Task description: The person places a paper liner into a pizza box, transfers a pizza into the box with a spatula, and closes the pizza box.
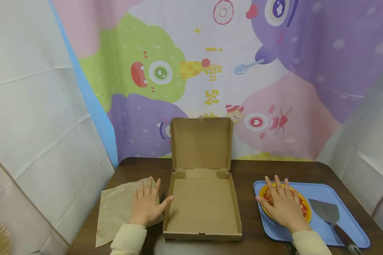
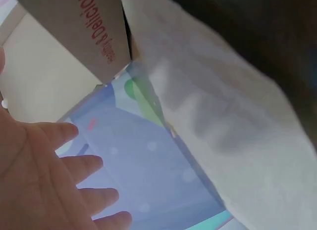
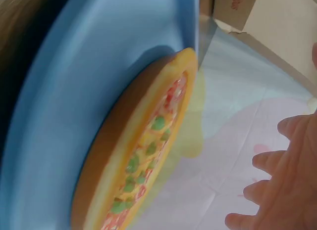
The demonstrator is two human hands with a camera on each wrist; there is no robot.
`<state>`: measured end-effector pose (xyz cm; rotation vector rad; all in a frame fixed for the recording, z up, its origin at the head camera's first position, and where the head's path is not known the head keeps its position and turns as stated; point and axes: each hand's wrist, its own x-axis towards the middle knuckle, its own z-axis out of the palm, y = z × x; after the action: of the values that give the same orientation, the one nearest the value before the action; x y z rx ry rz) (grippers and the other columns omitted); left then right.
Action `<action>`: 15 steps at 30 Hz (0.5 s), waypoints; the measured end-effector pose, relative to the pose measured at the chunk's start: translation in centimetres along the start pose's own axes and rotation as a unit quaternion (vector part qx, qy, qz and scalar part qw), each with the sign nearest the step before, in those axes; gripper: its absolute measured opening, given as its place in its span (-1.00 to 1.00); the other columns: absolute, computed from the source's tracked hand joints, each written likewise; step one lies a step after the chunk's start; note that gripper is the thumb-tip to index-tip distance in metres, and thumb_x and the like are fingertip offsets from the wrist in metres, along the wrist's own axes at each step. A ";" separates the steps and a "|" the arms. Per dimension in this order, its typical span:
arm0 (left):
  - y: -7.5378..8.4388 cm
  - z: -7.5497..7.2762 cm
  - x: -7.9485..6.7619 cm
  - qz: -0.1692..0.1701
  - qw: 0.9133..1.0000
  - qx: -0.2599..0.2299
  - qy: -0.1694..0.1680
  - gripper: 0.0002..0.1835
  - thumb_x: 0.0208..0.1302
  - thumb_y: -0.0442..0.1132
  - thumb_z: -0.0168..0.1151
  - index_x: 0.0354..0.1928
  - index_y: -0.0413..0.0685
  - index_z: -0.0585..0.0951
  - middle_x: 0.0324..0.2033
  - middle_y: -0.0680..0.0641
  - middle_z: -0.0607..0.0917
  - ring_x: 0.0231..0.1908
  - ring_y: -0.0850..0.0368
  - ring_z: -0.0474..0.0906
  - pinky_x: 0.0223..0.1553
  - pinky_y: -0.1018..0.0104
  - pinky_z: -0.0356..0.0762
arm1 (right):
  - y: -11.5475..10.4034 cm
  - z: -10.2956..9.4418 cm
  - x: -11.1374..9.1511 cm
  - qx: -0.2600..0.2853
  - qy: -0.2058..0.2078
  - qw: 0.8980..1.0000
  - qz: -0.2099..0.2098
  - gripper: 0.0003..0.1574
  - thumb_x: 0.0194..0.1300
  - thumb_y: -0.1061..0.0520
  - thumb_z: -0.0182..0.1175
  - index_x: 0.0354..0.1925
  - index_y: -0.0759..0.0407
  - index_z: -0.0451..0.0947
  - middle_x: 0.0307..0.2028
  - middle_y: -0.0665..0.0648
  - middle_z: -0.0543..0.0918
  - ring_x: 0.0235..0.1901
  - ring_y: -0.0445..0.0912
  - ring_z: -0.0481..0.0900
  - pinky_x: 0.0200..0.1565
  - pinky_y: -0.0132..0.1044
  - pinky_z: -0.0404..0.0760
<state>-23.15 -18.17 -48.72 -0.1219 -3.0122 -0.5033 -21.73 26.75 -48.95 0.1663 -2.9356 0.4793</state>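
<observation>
My left hand (image 1: pixel 147 205) hovers with spread fingers above a sheet of brown paper (image 1: pixel 113 209), its thumb by the left wall of an open cardboard pizza box (image 1: pixel 201 202). In the left wrist view the palm (image 2: pixel 29 175) is apart from the paper (image 2: pixel 208 101). My right hand (image 1: pixel 282 207) is spread over a toy-like pizza (image 1: pixel 307 209) that lies on a blue tray (image 1: pixel 325 191). The right wrist view shows a gap between the fingers and the pizza (image 3: pixel 143 156), with its green and red topping. Neither hand holds anything.
A pizza server (image 1: pixel 327 211) with a dark handle lies on the tray's right side, the handle reaching over the front rim. The box lid (image 1: pixel 201 143) stands upright before a cartoon-printed curtain (image 1: pixel 210 88). Everything rests on a dark wooden table (image 1: pixel 247 173).
</observation>
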 end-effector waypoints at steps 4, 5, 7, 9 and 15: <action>-0.3 -0.3 0.1 0.006 1.000 0.009 0.007 0.01 0.25 0.52 -0.17 0.54 0.00 0.05 0.52 -0.28 -0.01 0.48 -0.45 -0.22 0.39 -0.42 -0.18 | -0.7 -0.1 0.4 0.022 -0.008 1.000 -0.002 0.06 0.37 -0.49 -0.13 0.57 -0.11 -0.22 0.53 0.39 -0.14 0.48 0.43 -0.37 0.26 0.55 -0.29; -0.5 -0.4 0.2 0.007 1.000 0.008 0.012 0.02 0.26 0.52 -0.17 0.54 -0.03 0.05 0.52 -0.30 0.01 0.47 -0.46 -0.20 0.38 -0.42 -0.16 | -0.9 -0.1 0.5 0.028 -0.009 1.000 -0.005 0.05 0.37 -0.48 -0.12 0.57 -0.10 -0.21 0.53 0.39 -0.12 0.47 0.44 -0.36 0.27 0.55 -0.27; -0.9 -0.6 0.2 0.008 1.000 0.001 0.017 0.02 0.28 0.51 -0.18 0.54 -0.08 0.05 0.51 -0.32 0.03 0.47 -0.48 -0.18 0.39 -0.41 -0.15 | -1.4 -0.1 0.7 0.036 -0.009 0.999 -0.011 0.04 0.38 -0.48 -0.12 0.57 -0.08 -0.19 0.52 0.40 -0.09 0.47 0.45 -0.33 0.27 0.54 -0.22; -1.3 -0.9 0.2 0.008 1.000 -0.011 0.021 0.02 0.30 0.49 -0.19 0.53 -0.15 0.06 0.49 -0.36 0.04 0.45 -0.50 -0.15 0.40 -0.38 -0.13 | -2.0 -0.1 0.9 0.040 -0.009 0.999 -0.019 0.02 0.39 -0.45 -0.11 0.57 -0.05 -0.15 0.51 0.42 -0.05 0.46 0.47 -0.26 0.27 0.53 -0.16; -2.9 -2.0 -0.2 -0.014 0.998 -0.062 0.017 -0.02 0.37 0.37 -0.10 0.48 -0.33 0.09 0.46 -0.46 0.06 0.42 -0.54 -0.09 0.43 -0.31 -0.09 | -3.5 0.3 1.5 0.082 -0.002 0.996 -0.037 -0.01 0.42 -0.35 -0.02 0.54 0.14 -0.02 0.47 0.47 0.06 0.42 0.52 -0.11 0.28 0.51 -0.03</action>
<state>-23.12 -21.55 -47.75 -0.0783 -2.9521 -0.6882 -22.81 23.23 -47.94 0.2943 -2.8811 0.7081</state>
